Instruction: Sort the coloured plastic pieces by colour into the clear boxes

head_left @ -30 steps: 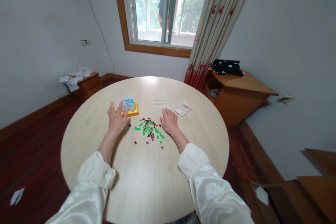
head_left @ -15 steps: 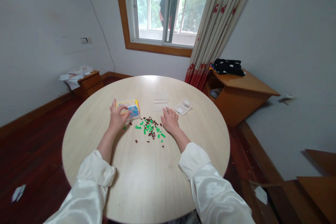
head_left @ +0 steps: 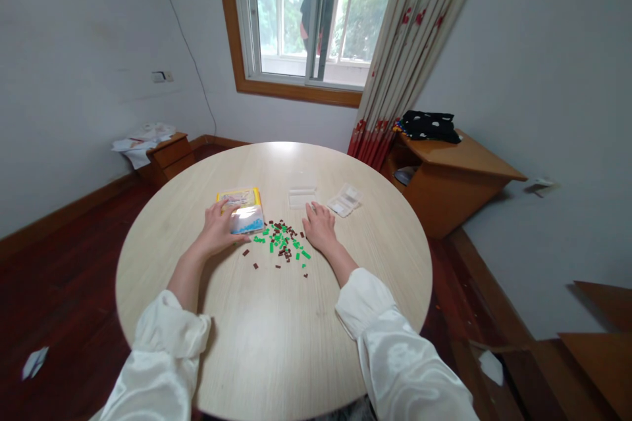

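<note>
A flat plastic box (head_left: 248, 216) with a yellow edge and blue pieces inside lies on the left of the table. My left hand (head_left: 217, 225) grips its left part, thumb along the near edge and fingers on the far side. Small green and brown building bricks (head_left: 282, 241) are scattered in a loose pile between my hands. Just right of the pile, my right hand (head_left: 320, 223) rests on the tabletop, fingers stretched forward and holding nothing. Beyond its fingertips sits an opened clear case (head_left: 301, 197).
A second clear plastic tray with compartments (head_left: 345, 200) lies to the right on the round wooden table (head_left: 269, 342). Behind it stand a wooden cabinet (head_left: 474, 156) bearing folded black cloth (head_left: 429, 126) and a long curtain (head_left: 395, 59). A person (head_left: 311, 13) shows outside the window.
My left hand has shifted left and toward me, going from fingers over the box to gripping its side. Light now glares off the box's lid. My right hand stays put.
</note>
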